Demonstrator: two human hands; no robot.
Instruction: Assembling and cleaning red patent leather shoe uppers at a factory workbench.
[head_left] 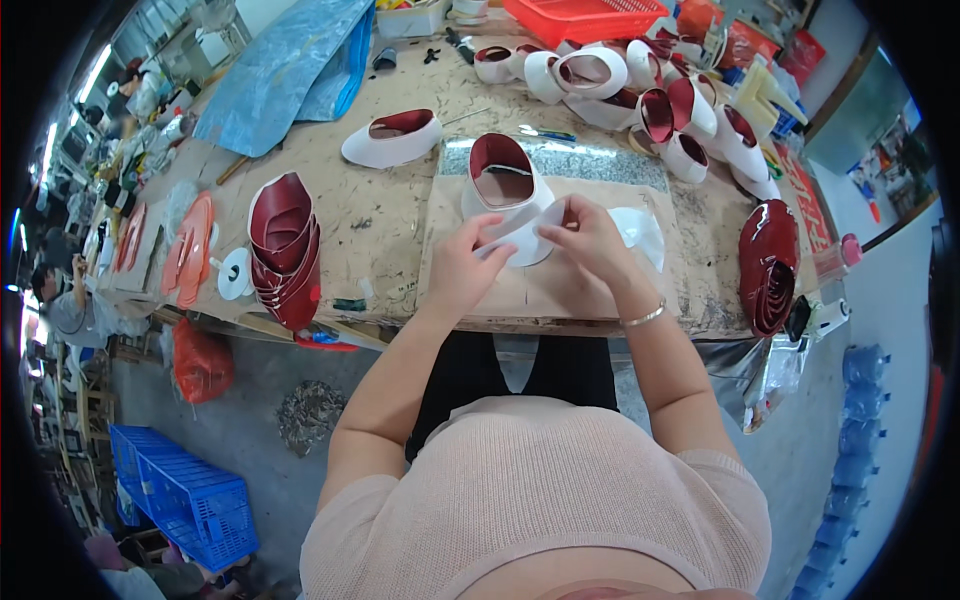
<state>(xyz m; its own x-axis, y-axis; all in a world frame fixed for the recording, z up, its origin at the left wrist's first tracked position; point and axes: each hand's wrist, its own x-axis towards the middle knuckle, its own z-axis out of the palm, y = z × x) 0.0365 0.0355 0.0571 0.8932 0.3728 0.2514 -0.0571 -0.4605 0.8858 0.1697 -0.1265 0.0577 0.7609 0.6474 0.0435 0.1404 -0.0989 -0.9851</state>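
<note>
A white shoe upper [502, 195] with a dark red lining stands on the work board in front of me, its opening away from me. Across its near end, both hands hold a thin white strip [522, 226]. My left hand [466, 262] pinches the strip's left end with thumb and fingers. At the other end, my right hand [590, 240] grips it between thumb and forefinger. Whether the strip is joined to the upper cannot be made out. Beside my right hand lies a white glossy sheet [640, 232].
Stacked dark red uppers [284, 235] stand at left, with another red stack [768, 255] at right. A single white upper [392, 148] sits beyond my left hand. Several white uppers [597, 72] crowd the far right, near a red basket [590, 14]. Blue plastic sheeting [285, 70] covers the far left.
</note>
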